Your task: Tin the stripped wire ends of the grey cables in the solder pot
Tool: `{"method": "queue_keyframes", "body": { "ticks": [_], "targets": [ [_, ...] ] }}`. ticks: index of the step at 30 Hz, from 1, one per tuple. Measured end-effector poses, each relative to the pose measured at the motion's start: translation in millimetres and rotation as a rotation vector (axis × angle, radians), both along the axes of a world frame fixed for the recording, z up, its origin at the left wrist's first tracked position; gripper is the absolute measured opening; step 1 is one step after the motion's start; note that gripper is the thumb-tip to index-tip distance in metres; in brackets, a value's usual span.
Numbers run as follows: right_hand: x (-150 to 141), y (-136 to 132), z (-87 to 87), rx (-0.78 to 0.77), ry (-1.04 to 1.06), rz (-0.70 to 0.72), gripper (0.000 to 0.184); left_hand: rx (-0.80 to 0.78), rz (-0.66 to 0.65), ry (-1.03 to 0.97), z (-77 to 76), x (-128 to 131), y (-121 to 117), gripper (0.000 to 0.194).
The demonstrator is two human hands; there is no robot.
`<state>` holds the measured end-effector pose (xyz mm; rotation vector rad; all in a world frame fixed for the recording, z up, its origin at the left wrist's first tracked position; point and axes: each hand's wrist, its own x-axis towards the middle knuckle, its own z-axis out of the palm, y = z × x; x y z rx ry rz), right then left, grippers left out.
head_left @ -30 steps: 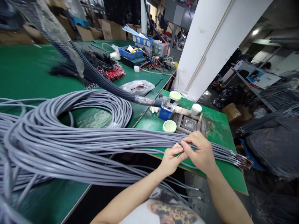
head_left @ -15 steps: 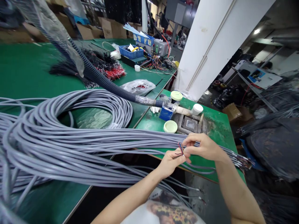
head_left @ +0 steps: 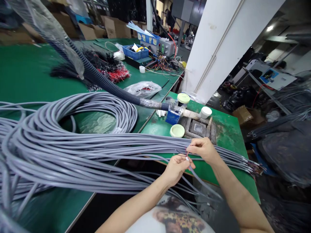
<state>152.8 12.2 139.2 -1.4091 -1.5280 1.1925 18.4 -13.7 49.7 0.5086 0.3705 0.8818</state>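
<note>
My left hand (head_left: 178, 167) pinches the end of a grey cable (head_left: 202, 182), close to where thin coloured wires (head_left: 187, 153) come out of its sheath. Above it, my right hand (head_left: 202, 149) has its fingertips closed on the tips of those wires. A couple of dark wires stick out to the left over my left hand. Behind both hands runs a thick bundle of grey cables (head_left: 155, 142), leading from a large coil (head_left: 73, 119) on the left. At the right, the bundle's stripped ends (head_left: 254, 168) show small coloured wires.
A ribbed hose (head_left: 109, 85) hangs across to a blue box (head_left: 173, 117) by a stained metal block (head_left: 198, 128). Round tubs, one with a pale green rim (head_left: 177, 131), stand around it. Black and red wires (head_left: 114, 71) lie farther back. A white pillar (head_left: 211, 42) rises behind.
My right hand has shifted slightly left and up, its fingers now closer together on the wires. The cable below my left hand now shows, hanging down to the right.
</note>
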Motion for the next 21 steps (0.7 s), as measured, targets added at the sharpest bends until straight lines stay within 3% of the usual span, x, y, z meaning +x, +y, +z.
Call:
{"method": "queue_keyframes", "body": {
  "ticks": [7, 11, 12, 15, 18, 21],
  "targets": [
    [8.5, -12.8, -22.2, 0.099, 0.075, -0.097, 0.016, -0.11, -0.083, -0.139, -0.2, -4.3, 2.1, 0.031],
    [17.1, -26.4, -27.7, 0.318, -0.093, -0.158, 0.009, -0.147, -0.065, -0.152, -2.0, -4.5, 5.9, 0.03],
    [18.7, -31.1, -28.1, 0.402, -0.147, -0.151, 0.007, -0.156, -0.062, -0.151, -1.8, -4.9, 7.0, 0.03],
    [19.2, -45.8, -30.0, 0.643, -0.313, -0.019, 0.028, -0.179, -0.052, -0.163, 1.4, -5.6, 10.5, 0.03],
    [13.3, -54.7, -36.5, 0.78, -0.451, 0.114, 0.043, -0.205, -0.039, -0.186, 7.1, -4.4, 13.9, 0.028],
    [7.2, -53.5, -43.0, 0.9, -0.476, 0.14, 0.044, -0.198, -0.045, -0.158, 11.4, -3.3, 16.2, 0.028]
  ]
}}
